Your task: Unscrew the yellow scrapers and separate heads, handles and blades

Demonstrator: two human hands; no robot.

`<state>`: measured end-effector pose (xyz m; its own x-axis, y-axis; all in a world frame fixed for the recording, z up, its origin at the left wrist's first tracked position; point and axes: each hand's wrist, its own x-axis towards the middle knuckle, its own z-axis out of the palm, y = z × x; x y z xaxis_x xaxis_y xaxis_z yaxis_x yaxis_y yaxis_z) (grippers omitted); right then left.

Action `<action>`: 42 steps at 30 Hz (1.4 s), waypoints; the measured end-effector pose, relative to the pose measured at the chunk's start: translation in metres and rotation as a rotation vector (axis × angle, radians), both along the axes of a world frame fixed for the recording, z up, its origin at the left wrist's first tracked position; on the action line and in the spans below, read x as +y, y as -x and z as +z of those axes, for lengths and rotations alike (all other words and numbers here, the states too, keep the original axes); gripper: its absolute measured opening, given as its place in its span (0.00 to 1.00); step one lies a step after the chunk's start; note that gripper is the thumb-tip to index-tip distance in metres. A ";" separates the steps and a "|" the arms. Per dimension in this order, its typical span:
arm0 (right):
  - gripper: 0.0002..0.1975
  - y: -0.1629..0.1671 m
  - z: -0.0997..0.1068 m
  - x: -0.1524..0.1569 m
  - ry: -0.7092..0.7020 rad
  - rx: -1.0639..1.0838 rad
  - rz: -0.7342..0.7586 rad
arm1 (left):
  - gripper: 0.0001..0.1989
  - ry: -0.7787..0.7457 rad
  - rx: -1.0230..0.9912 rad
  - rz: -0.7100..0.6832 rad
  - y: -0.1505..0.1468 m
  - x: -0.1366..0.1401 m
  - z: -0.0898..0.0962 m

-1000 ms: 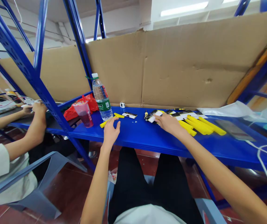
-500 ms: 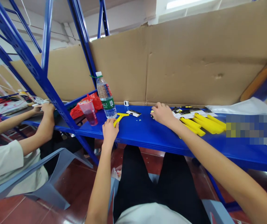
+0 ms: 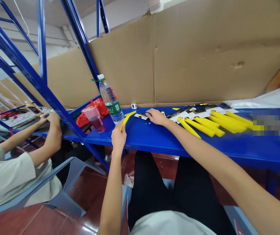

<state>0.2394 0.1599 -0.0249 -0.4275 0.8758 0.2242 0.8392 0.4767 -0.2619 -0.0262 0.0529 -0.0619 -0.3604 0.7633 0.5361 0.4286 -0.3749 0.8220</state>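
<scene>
My left hand (image 3: 119, 134) is closed around the handle of a yellow T-shaped scraper (image 3: 125, 120), with its head pointing away from me above the blue table. My right hand (image 3: 157, 117) reaches across the table, its fingers closed at the right end of a small black-and-white card (image 3: 140, 116); the fingertips are partly hidden. Tiny white bits lie just below that card. To the right of my right hand, several yellow handles (image 3: 203, 125) lie in a row, with black-and-white cards (image 3: 182, 114) at their far ends.
A large water bottle (image 3: 112, 102) and a pink cup (image 3: 95, 119) stand at the left, beside a red bag (image 3: 102, 107). Behind rises a cardboard wall (image 3: 191, 58). A small white-and-black object (image 3: 133, 106) sits against it. Another person's arm (image 3: 49, 130) is at the far left, past blue shelf posts (image 3: 56, 104).
My right hand has moved left, from beside the yellow handles to the small card. The scraper has turned slightly in my left hand. The view has shifted a little.
</scene>
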 end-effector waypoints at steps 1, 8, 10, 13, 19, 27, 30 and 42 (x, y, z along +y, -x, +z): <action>0.27 -0.002 -0.001 0.000 -0.008 0.004 -0.009 | 0.15 -0.039 -0.048 -0.011 0.000 0.000 0.001; 0.23 -0.004 0.009 -0.005 -0.087 -0.022 -0.155 | 0.27 -0.143 -0.371 -0.187 -0.010 -0.004 0.017; 0.25 -0.016 0.017 -0.002 -0.121 -0.026 -0.265 | 0.28 -0.131 -0.524 -0.333 -0.019 -0.007 0.022; 0.25 -0.049 0.029 0.009 -0.116 -0.047 -0.463 | 0.28 -0.067 -0.686 -0.525 -0.035 -0.013 0.025; 0.24 -0.143 0.051 0.039 0.155 -0.141 -0.610 | 0.22 0.070 -0.617 -0.688 -0.050 -0.018 0.022; 0.05 -0.187 0.051 0.057 0.333 -0.163 -0.465 | 0.20 0.118 -0.598 -0.719 -0.047 -0.019 0.022; 0.06 -0.180 0.049 0.068 0.337 -0.148 -0.413 | 0.20 0.124 -0.594 -0.714 -0.047 -0.020 0.023; 0.12 -0.178 0.060 0.074 0.299 -0.089 -0.186 | 0.25 0.155 -0.571 -0.687 -0.050 -0.024 0.028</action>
<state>0.4179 0.2334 0.0346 -0.2609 0.9617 -0.0846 0.9302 0.2270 -0.2884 0.0237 0.0286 -0.0339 0.0219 0.9570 0.2893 -0.3369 -0.2654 0.9033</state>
